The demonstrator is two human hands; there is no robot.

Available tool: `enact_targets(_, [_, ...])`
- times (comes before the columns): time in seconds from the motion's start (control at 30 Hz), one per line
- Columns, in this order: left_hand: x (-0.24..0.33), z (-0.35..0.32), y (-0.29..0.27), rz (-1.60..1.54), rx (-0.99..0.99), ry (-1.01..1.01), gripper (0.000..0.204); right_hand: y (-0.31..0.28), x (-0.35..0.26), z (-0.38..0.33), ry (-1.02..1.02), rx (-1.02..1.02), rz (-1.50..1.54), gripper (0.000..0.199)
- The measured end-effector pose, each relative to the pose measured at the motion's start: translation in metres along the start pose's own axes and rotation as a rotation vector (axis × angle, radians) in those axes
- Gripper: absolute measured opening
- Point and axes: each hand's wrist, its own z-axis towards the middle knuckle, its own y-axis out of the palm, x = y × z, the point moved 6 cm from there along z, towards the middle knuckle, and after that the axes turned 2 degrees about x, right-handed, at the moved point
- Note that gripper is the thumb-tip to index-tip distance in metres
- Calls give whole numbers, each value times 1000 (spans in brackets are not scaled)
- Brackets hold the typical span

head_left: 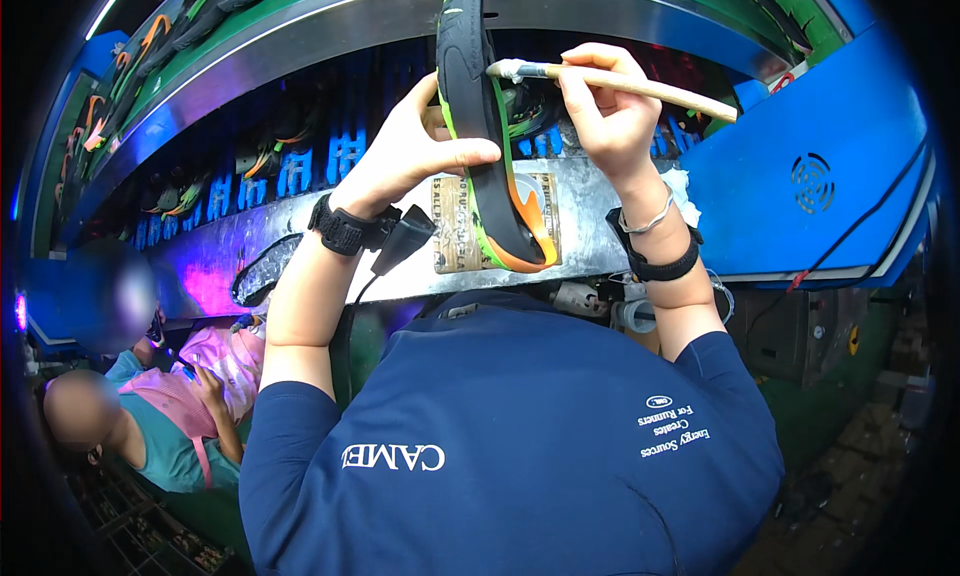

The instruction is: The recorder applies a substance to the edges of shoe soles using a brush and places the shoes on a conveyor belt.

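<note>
My left hand [410, 151] grips a shoe sole [465, 66], black with green and orange edges, by its middle. It stands lengthwise in front of me, its orange end nearest. The thumb lies across the sole; the other fingers are partly hidden behind it. In my right hand [612, 121] is a wooden-handled brush [660, 91], pinched between thumb and fingers. White paste coats its bristles, which meet the sole's right edge near the far end. Below the sole sits a tape-wrapped box [450, 241] with a round opening or cup, partly hidden.
A metal ledge [380, 266] runs across in front of me. Beyond it, blue racks [295, 171] carry several shoe parts, and more soles lie on a green belt [150, 86]. A blue machine housing [800, 176] stands right. Another person [175, 426] sits at lower left.
</note>
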Motion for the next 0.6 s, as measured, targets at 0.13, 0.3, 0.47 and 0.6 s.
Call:
enact_targets(0.13, [-3, 1, -2, 57, -4, -44, 73, -1, 7, -1, 25, -3, -14, 12])
enact_targets(0.3, [-1, 1, -2, 77, -19, -32, 70, -6, 6, -5, 3, -35, -20, 9])
enact_targets(0.47, [0, 5, -7, 127, -18, -24, 63, -5, 2, -14, 1, -110, -5, 8])
enact_targets(0.6, [0, 8, -13, 162, -5, -7, 59, -4, -3, -27, 10, -166, -11, 6])
